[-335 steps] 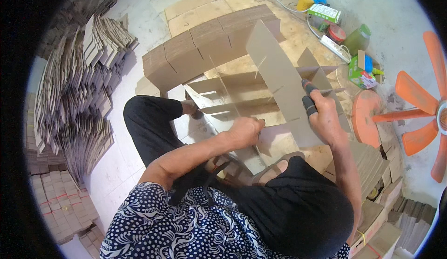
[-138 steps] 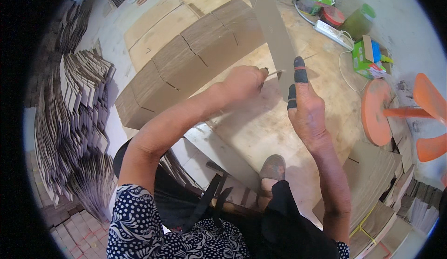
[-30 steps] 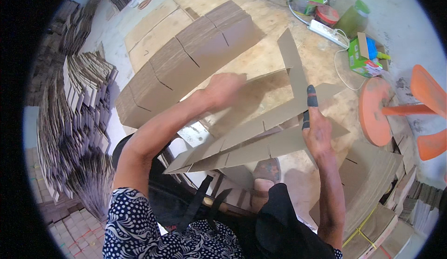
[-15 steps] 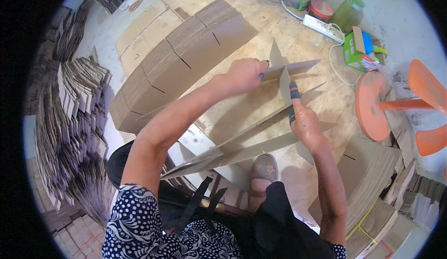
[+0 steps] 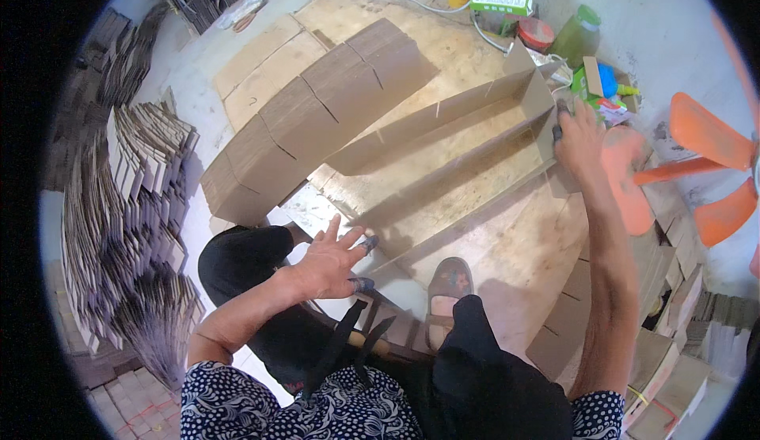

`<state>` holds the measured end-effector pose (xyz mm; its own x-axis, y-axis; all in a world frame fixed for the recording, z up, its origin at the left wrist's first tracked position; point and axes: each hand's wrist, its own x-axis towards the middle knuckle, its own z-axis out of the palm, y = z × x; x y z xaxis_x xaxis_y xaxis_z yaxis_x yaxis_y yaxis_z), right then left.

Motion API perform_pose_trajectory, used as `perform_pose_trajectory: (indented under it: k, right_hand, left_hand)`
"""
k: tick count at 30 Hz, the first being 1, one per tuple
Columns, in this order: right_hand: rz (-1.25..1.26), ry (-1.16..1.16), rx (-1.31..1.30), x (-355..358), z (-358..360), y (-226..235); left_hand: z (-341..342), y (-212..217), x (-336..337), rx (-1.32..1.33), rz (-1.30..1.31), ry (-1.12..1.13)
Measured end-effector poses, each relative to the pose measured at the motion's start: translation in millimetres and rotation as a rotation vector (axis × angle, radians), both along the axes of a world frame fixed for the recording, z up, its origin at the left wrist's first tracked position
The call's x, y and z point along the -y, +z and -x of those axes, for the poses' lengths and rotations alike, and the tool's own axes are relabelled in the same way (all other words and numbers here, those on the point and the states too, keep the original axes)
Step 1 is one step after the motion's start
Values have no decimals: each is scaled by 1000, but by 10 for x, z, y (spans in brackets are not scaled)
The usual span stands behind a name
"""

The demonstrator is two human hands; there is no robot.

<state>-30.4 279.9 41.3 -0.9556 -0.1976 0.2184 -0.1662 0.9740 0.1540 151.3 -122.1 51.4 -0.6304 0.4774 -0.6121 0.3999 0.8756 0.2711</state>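
On the plywood board (image 5: 507, 258) on the floor, the slotted cardboard divider strips (image 5: 443, 143) stand on edge, the right hand (image 5: 578, 135) gripping their far cross strip at the board's right edge while the left hand (image 5: 328, 262), fingers spread open, touches their near ends

Matt brown corrugated cardboard strips (image 5: 443, 135), rough plywood board (image 5: 507, 242), glossy orange plastic fan blades (image 5: 704, 135).

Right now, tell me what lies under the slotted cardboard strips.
Under the slotted cardboard strips a bare plywood sheet shows through the gaps. The strips themselves cover whatever lies directly beneath them, and the right hand hides their far end.
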Motion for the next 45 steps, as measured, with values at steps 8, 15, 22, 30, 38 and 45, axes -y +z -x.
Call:
perform_pose_trajectory:
  k: [8, 15, 22, 30, 38, 45]
  right_hand:
    - [217, -307, -29, -809, -2893, -455]
    - [254, -1015, -76, -1146, -4637, -734]
    - [530, -1109, -171, -1147, -4838, -704]
    - [1036, -720, -404, -856, -3916, -258]
    - [851, 45, 16, 532, -2512, 359]
    - [942, 298, 256, 905, -1787, 336]
  left_hand:
    - [-401, -169, 4, 30, -346, 240]
    - [-509, -480, -384, -225, -443, 206]
    - [-502, -444, -607, -382, -473, 261]
    - [-604, -608, -593, -361, -465, 287]
    - [-585, -682, -687, -410, -474, 292]
    - [-511, -671, -716, -377, -540, 312]
